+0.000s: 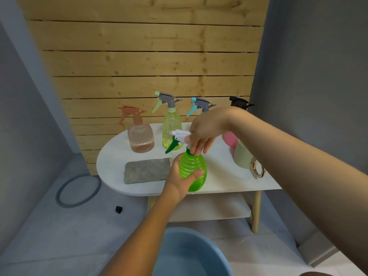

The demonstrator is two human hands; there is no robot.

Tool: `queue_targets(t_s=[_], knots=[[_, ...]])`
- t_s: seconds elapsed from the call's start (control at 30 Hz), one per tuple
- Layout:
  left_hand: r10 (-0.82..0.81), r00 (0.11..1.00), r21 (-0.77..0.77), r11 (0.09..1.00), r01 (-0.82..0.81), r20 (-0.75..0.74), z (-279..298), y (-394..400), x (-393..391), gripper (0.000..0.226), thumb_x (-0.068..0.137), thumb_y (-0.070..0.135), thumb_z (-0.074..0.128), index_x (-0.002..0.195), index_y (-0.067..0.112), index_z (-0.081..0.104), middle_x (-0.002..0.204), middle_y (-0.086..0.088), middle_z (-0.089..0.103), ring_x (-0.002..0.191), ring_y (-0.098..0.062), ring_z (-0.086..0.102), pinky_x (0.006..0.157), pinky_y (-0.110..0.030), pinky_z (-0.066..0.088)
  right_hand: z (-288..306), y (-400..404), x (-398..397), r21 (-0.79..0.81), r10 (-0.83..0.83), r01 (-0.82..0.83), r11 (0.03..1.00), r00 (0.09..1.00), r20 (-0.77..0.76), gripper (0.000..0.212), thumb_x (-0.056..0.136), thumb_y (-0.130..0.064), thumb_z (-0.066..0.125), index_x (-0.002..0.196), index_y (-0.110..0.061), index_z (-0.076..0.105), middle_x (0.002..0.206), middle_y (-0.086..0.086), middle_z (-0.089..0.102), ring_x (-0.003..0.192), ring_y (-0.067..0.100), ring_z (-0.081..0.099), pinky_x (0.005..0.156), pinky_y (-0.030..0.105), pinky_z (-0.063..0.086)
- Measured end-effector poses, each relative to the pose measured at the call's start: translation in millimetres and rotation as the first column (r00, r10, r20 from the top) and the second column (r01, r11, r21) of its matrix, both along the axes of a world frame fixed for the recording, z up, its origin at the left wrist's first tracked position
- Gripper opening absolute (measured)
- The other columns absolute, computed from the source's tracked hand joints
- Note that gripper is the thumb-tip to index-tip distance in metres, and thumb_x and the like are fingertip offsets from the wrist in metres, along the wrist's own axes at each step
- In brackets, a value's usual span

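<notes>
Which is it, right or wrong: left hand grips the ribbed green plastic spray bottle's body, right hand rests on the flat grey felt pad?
Wrong on the right hand: in the head view it holds the neck of the ribbed green plastic spray bottle, not the flat grey felt pad. The left hand does grip the body.

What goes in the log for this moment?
left hand: grips green bottle | right hand: fingers round spray head | green bottle: upright, at table front edge | basin: on floor below
</notes>
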State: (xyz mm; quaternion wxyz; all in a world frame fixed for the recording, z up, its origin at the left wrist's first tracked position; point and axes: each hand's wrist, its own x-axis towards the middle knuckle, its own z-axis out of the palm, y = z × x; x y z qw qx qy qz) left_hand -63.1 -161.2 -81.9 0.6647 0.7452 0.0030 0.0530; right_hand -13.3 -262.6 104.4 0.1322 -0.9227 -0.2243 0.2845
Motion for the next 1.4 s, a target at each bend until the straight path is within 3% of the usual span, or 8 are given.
queue_targets(t_s=[0.17,0.3,0.37,0.57,0.8,1.0,1.13,1.4], knots=[[-0.014,1.000,0.007,1.000,0.014,-0.018,0,1,-1,0.060,0.079,0.026,0.075,0.124,0.037,0.036,0.110,0.015,0.055,0.096,0.005,0.053,0.068,0.000,0.040,-14,-9,-1,-0.085,0.038,0.002,0.996,0.880,0.473,0.047,0.093,-0.045,0.046,0.072,-0.008,0.065,0.054,0.002,0.050,0.048,0.013,0.045,0.045,0.024,0.029],[-0.005,1.000,-0.002,1.000,0.005,-0.014,0,0,0,0.058,0.079,0.023,0.075,0.123,0.036,0.038,0.108,0.015,0.057,0.092,0.009,0.054,0.069,-0.002,0.042,-25,-7,-2,0.133,-0.088,0.028,0.991,0.879,0.468,0.028,0.088,-0.030,0.059,0.106,-0.009,0.066,0.076,0.010,0.064,0.063,0.016,0.057,0.044,0.017,0.035],[-0.004,1.000,-0.012,1.000,0.004,-0.014,-1,0,0,0.060,0.079,0.022,0.075,0.126,0.034,0.039,0.111,0.010,0.058,0.094,0.007,0.055,0.069,-0.004,0.043,-29,-5,-4,0.240,-0.128,-0.004,0.971,0.838,0.531,0.051,0.083,-0.025,0.066,0.132,-0.024,0.051,0.104,0.011,0.068,0.083,0.019,0.060,0.051,0.021,0.036],[-0.012,0.999,-0.006,1.000,0.012,-0.029,0,0,-2,0.059,0.080,0.026,0.074,0.125,0.038,0.036,0.108,0.016,0.055,0.093,0.009,0.052,0.064,0.003,0.039,-34,-12,-3,0.347,-0.152,-0.060,0.936,0.820,0.552,0.036,0.080,-0.030,0.072,0.115,-0.032,0.065,0.046,-0.018,0.052,0.053,0.017,0.064,0.052,0.017,0.044],[-0.012,1.000,-0.002,1.000,0.012,-0.020,2,-1,-2,0.058,0.081,0.024,0.073,0.124,0.037,0.037,0.106,0.019,0.055,0.089,0.012,0.052,0.065,0.003,0.038,-36,-14,0,0.354,-0.143,-0.067,0.933,0.834,0.534,0.022,0.086,-0.024,0.066,0.107,-0.022,0.070,0.052,0.004,0.063,0.036,0.004,0.055,0.045,0.012,0.046],[-0.011,1.000,0.005,1.000,0.011,-0.004,2,-2,-2,0.056,0.080,0.024,0.074,0.123,0.036,0.039,0.105,0.020,0.055,0.085,0.019,0.054,0.066,0.002,0.039,-25,-23,4,0.149,0.054,-0.154,0.977,0.849,0.526,0.028,0.093,-0.014,0.053,0.119,-0.018,0.064,0.084,-0.019,0.048,0.093,0.011,0.051,0.058,0.014,0.029],[-0.007,1.000,0.014,1.000,0.007,0.004,2,-4,-1,0.055,0.081,0.022,0.073,0.120,0.038,0.038,0.104,0.021,0.054,0.081,0.024,0.052,0.065,0.003,0.038,-25,-27,8,0.179,0.059,-0.193,0.965,0.821,0.568,0.024,0.087,-0.022,0.063,0.111,-0.020,0.070,0.101,-0.004,0.041,0.090,0.009,0.036,0.063,0.018,0.021],[-0.008,1.000,0.029,1.000,0.008,0.004,0,-3,1,0.055,0.080,0.024,0.074,0.119,0.039,0.038,0.104,0.021,0.055,0.082,0.024,0.053,0.065,0.004,0.038,-24,-26,11,0.181,-0.051,-0.105,0.978,0.717,0.695,0.040,0.071,-0.049,0.073,0.104,-0.025,0.071,0.075,-0.011,0.053,0.078,0.007,0.043,0.063,0.022,0.028]])
